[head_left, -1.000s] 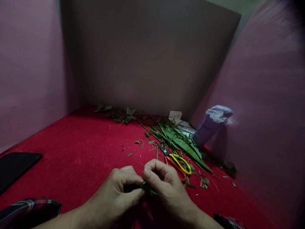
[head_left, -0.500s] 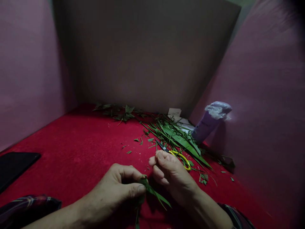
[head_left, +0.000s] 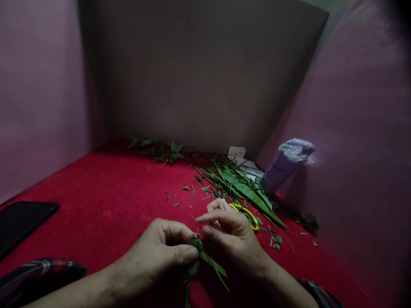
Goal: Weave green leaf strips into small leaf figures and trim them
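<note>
Between thumb and forefinger my left hand (head_left: 154,252) pinches a folded green leaf (head_left: 205,256) near the front middle. Narrow strips of the leaf hang to the lower right and straight down. Just right of the leaf is my right hand (head_left: 234,239), its forefinger stretched out and its thumb apart from it, with nothing visible between them. Behind that hand lie scissors (head_left: 247,214) with yellow handles, their dark blades partly hidden by the fingers.
A heap of long green leaves (head_left: 240,186) lies beyond the scissors. Leafy sprigs (head_left: 170,153) line the back of the red cloth (head_left: 105,205). A purple container (head_left: 279,171) with plastic wrap leans at right, beside white papers (head_left: 248,167). A black flat object (head_left: 25,222) rests left.
My right hand has opened from a pinch near the scissors and come nearer the leaf, forefinger extended. The left hand keeps its hold, and the view has shifted slightly.
</note>
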`<state>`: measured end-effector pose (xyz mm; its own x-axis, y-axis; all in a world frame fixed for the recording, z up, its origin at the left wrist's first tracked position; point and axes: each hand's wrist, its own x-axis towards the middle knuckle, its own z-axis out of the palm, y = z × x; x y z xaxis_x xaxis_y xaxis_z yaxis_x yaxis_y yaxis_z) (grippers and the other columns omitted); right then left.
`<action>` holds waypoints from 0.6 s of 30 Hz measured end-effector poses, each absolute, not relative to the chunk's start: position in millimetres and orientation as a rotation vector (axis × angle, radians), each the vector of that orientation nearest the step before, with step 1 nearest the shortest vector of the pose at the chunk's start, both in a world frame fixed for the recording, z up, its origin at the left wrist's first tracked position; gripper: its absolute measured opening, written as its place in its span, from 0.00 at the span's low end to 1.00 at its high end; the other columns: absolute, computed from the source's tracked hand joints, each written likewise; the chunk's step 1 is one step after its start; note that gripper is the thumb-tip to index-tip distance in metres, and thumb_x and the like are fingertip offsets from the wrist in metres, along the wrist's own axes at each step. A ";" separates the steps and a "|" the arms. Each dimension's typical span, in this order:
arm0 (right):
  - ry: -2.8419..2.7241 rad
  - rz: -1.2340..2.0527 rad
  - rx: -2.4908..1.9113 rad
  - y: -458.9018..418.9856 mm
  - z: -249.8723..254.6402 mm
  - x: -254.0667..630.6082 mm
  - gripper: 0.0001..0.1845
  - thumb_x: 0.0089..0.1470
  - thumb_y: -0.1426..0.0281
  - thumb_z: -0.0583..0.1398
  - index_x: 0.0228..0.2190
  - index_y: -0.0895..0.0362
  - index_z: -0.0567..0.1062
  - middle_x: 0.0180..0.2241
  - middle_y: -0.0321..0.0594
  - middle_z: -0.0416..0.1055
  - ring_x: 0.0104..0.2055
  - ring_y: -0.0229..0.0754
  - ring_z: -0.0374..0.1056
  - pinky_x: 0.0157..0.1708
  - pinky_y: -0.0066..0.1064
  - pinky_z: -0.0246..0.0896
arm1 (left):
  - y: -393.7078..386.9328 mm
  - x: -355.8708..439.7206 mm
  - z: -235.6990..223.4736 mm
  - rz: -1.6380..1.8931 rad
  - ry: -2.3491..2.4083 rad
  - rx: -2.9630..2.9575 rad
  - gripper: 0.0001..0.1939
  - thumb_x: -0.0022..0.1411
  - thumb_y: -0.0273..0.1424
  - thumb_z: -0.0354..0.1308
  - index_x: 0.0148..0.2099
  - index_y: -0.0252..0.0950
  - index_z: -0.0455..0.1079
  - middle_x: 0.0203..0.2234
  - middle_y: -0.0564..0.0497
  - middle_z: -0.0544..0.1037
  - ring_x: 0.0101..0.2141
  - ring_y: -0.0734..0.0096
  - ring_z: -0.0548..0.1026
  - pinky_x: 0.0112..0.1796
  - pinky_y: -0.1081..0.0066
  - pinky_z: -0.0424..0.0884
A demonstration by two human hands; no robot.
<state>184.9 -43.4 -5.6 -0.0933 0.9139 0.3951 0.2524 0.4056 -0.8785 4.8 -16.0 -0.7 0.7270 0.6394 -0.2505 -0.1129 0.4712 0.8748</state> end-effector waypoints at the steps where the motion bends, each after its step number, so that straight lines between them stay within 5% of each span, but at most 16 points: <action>1: -1.632 0.750 -1.065 -44.5 -5.2 184.7 0.03 0.49 0.70 0.63 0.30 0.52 0.78 0.27 0.33 0.58 0.32 0.37 0.57 0.34 0.30 0.55 | -15.7 4.1 -0.9 0.502 0.619 0.988 0.11 0.43 0.32 0.68 0.25 0.30 0.73 0.13 0.55 0.69 0.15 0.82 0.62 0.20 0.78 0.55; 18: -1.811 0.659 -1.136 -51.4 -0.5 177.9 0.10 0.49 0.82 0.58 0.23 0.56 0.68 0.29 0.34 0.61 0.33 0.36 0.60 0.34 0.28 0.55 | -17.2 3.9 -4.2 0.496 0.645 1.007 0.11 0.42 0.33 0.67 0.24 0.30 0.71 0.12 0.57 0.67 0.14 0.82 0.60 0.18 0.78 0.53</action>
<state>177.9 -51.4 -0.5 -0.2010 0.8967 0.3943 0.4338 0.4424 -0.7849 3.9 -17.2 -4.2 0.7130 0.6502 -0.2624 -0.0868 0.4532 0.8872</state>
